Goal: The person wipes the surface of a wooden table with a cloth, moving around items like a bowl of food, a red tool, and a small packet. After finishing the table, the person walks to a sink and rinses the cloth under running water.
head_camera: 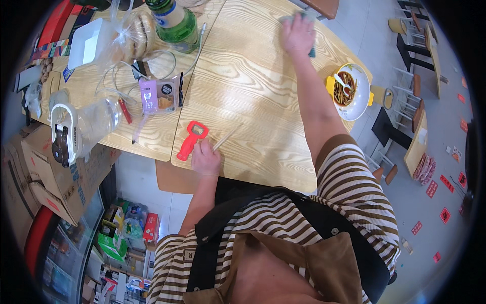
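My left hand (206, 159) is closed around a pair of pale chopsticks (228, 136) near the front edge of the wooden table (246, 95). Beside those fingers lies a red bottle opener (186, 148) with a metal insert. At the far right of the table, my right hand (299, 38) presses flat on a green cloth (312, 52), which it mostly covers. To the right of my right forearm stands a white bowl (362, 97) with yellow handles. It contains dark sauce, strips of food and a white spoon (341, 80).
At the left are a green glass bottle (175, 28), bagged buns (138, 36), a white container (86, 43), a packaged snack (161, 94), a cable (199, 45) and a clear jug (97, 123). Cardboard boxes (57, 167) stand below left. A stool (176, 178) sits under the front edge.
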Tool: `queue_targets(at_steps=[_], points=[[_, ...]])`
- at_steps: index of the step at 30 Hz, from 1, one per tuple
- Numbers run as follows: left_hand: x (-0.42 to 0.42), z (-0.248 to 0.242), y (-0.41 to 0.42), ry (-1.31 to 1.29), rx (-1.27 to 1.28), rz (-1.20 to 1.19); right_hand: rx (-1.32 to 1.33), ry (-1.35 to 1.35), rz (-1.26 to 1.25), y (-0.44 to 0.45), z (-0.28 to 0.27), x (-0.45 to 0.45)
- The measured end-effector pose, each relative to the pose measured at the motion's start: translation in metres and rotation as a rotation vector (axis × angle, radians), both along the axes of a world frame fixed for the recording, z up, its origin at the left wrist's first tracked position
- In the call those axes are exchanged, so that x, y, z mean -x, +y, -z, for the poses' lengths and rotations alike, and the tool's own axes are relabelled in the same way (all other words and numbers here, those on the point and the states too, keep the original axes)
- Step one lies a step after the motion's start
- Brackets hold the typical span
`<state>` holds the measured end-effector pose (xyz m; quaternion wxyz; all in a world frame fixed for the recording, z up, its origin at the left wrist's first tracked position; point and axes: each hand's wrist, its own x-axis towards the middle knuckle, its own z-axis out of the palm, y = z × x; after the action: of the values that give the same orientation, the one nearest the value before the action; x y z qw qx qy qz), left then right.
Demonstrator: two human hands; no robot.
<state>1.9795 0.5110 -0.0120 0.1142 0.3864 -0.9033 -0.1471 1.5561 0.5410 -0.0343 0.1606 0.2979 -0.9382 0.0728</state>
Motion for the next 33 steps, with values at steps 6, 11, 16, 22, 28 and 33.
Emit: queue_targets(at_steps=[6, 11, 16, 22, 28, 33], points=[[-0.005, -0.001, 0.001, -0.006, 0.017, -0.027, -0.644, -0.568, -0.383, 0.049, -0.048, -0.252], [-0.006, 0.004, 0.002, 0.073, 0.045, -0.028, -0.161, -0.555, -0.866, 0.126, -0.045, -0.297], [-0.003, 0.000, 0.002, 0.032, 0.022, -0.024, -0.087, -0.381, -0.646, 0.009, -0.043, -0.239], [-0.002, -0.001, 0.001, 0.021, -0.036, -0.044, 0.006, -0.367, -0.579, 0.027, -0.039, -0.249], [-0.006, 0.001, 0.003, 0.031, 0.034, -0.043, -0.152, -0.359, -0.640, 0.130, -0.048, -0.285], [0.000, 0.001, 0.002, 0.085, 0.021, -0.032, -0.090, -0.283, -0.561, 0.031, -0.037, -0.242]])
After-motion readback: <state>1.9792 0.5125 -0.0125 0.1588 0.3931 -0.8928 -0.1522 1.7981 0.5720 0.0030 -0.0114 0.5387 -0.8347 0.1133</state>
